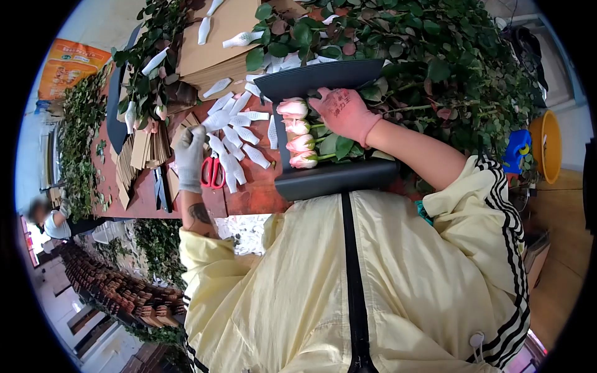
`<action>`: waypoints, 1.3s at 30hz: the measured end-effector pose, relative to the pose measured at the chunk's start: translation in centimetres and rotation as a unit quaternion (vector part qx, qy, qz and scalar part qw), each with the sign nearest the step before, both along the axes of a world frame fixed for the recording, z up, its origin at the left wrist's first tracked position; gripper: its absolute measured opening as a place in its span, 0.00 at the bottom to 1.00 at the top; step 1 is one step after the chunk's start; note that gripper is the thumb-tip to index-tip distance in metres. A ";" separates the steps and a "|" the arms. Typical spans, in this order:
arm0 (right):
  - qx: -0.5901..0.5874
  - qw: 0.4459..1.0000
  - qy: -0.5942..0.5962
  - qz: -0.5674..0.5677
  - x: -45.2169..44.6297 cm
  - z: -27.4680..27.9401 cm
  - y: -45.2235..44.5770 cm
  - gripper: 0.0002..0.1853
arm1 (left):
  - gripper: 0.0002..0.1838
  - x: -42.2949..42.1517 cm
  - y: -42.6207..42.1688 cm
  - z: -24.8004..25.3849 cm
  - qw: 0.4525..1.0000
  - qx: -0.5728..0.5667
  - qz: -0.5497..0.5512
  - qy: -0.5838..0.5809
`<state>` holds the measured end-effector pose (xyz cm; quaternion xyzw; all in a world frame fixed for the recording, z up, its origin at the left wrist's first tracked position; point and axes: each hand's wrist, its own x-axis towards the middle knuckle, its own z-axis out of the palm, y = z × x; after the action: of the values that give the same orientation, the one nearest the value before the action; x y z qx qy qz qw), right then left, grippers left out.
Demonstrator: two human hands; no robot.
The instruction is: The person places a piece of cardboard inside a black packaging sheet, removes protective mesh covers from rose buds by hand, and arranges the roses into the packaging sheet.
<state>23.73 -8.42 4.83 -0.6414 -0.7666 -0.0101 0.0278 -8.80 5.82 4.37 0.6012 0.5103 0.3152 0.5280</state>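
My left hand [189, 158], in a pale grey glove, has its fingertips pinched together at the end of a white mesh sleeve [216, 120]. Several more such sleeves lie loosely piled beside it, and red-handled scissors [212, 173] rest just right of its wrist. My right hand [345, 115], wearing a pink glove with dark print, has its fingers bent at the base of the uppermost pink rose [293, 109]; the stem there is hidden. Below, further pink roses [302, 143] lie in a column on a black sheet [336, 180], whose two sides curl upward.
Leafy rose stems [429, 68] cover the table's right and far side. Cardboard sheets [217, 46] are stacked at the back, with cardboard strips [149, 146] at left. A yellow basin [546, 147] and blue object [516, 151] stand at right. Another person [55, 222] is far left.
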 end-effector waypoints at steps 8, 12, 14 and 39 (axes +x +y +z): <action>-0.089 0.995 -0.034 -0.002 -0.7 1.4 0.4 0.18 | 0.17 8.6 -8.9 7.3 0.908 0.295 -0.268 0.132; -0.092 0.994 -0.055 -0.014 -0.6 1.3 0.6 0.17 | 0.20 12.6 -10.0 5.1 0.829 0.308 -0.420 0.206; -0.035 0.998 -0.046 -0.012 -0.7 1.3 0.3 0.12 | 0.22 12.6 -9.9 4.7 0.831 0.269 -0.426 0.237; -0.027 0.999 -0.022 -0.007 0.8 -0.1 -0.1 0.24 | 0.13 10.7 -11.5 1.3 0.944 0.204 -0.254 0.059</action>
<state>24.51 -8.51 4.71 -0.6471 -0.7623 -0.0035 -0.0070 1.90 -5.69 5.71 0.8231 0.2955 0.2317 0.4259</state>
